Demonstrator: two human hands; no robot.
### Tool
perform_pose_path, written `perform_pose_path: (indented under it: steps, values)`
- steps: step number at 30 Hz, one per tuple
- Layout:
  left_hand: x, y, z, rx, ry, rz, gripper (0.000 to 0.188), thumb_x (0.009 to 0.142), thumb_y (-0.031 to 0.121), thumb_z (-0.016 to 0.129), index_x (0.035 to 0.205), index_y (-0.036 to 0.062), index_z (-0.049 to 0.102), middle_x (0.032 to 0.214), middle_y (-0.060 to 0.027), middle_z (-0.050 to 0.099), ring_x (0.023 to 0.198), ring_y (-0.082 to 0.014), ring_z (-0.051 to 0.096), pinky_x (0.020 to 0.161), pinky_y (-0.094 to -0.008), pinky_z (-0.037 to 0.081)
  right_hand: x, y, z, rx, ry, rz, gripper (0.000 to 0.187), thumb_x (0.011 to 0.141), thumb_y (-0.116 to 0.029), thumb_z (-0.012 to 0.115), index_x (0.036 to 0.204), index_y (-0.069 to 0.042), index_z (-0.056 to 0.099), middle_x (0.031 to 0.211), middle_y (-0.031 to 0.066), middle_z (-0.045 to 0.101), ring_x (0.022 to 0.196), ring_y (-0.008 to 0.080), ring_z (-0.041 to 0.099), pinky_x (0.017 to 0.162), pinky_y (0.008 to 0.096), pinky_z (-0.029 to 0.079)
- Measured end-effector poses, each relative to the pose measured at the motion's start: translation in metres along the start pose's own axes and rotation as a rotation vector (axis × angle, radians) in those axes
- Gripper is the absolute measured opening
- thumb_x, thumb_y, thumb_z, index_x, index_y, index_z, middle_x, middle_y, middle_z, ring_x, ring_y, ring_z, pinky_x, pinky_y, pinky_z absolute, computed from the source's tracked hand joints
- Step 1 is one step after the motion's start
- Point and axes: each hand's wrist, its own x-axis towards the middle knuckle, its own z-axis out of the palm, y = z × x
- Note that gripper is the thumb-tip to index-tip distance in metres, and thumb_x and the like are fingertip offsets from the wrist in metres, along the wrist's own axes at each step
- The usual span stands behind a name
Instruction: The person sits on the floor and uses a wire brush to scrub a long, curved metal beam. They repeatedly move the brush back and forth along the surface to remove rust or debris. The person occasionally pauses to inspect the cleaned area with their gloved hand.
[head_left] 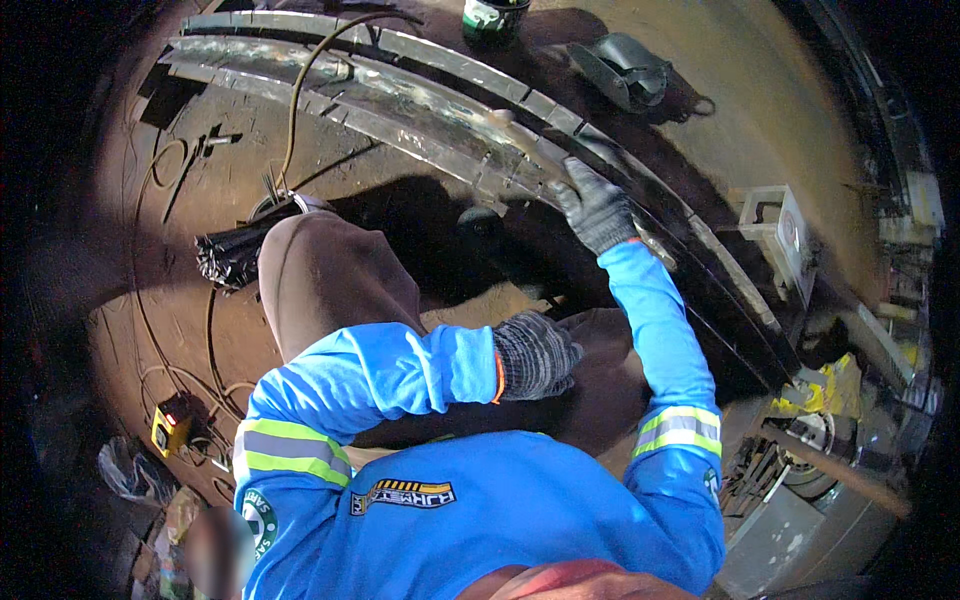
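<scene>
A long curved steel beam (pixel 420 110) with raised edges lies across the floor ahead of me, bending from far left to near right. Over its middle, my right hand (pixel 597 207) in a grey knit glove grips a slim stick-like tool (pixel 538 152). Motion blurs the tool, and its tip end is near the beam's inner surface; I cannot tell whether they touch. My left hand (pixel 538 356), gloved the same way, rests on my lap with its fingers curled. Nothing shows in it, and its palm is hidden.
A welding mask (pixel 625 75) and a bucket (pixel 492 22) stand beyond the beam. At right are a pale metal stool (pixel 782 238) and a yellow bag (pixel 845 385). A bundle of dark rods (pixel 232 258), cables (pixel 138 290) and a yellow box (pixel 168 432) are at left.
</scene>
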Motion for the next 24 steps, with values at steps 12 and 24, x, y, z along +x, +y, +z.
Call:
perform_pose_path:
  steps: [12, 24]
  values:
    - [0.0, 0.002, -0.015, -0.044, -0.14, -0.059, 0.032, 0.08, 0.036, 0.055, 0.083, 0.0039, 0.058, 0.073, -0.0157, 0.062, 0.066, -0.0336, 0.061, 0.058, -0.0458, 0.048, 0.003, 0.012, 0.002, -0.133, -0.531, 0.311, 0.046, 0.088, -0.041, 0.049, 0.12, -0.009, 0.052, 0.099, 0.0228, 0.061, 0.092, 0.0405, 0.058, 0.081, 0.0475, 0.046]
    - [-0.009, -0.004, -0.007, 0.023, -0.034, -0.033, 0.03, 0.08, 0.034, 0.055, 0.081, 0.0038, 0.059, 0.068, -0.0152, 0.06, 0.062, -0.0349, 0.059, 0.056, -0.0459, 0.047, 0.003, -0.006, 0.0, -0.229, -0.507, 0.344, 0.046, 0.087, -0.042, 0.05, 0.12, -0.01, 0.054, 0.094, 0.0241, 0.062, 0.084, 0.0385, 0.061, 0.076, 0.0467, 0.048]
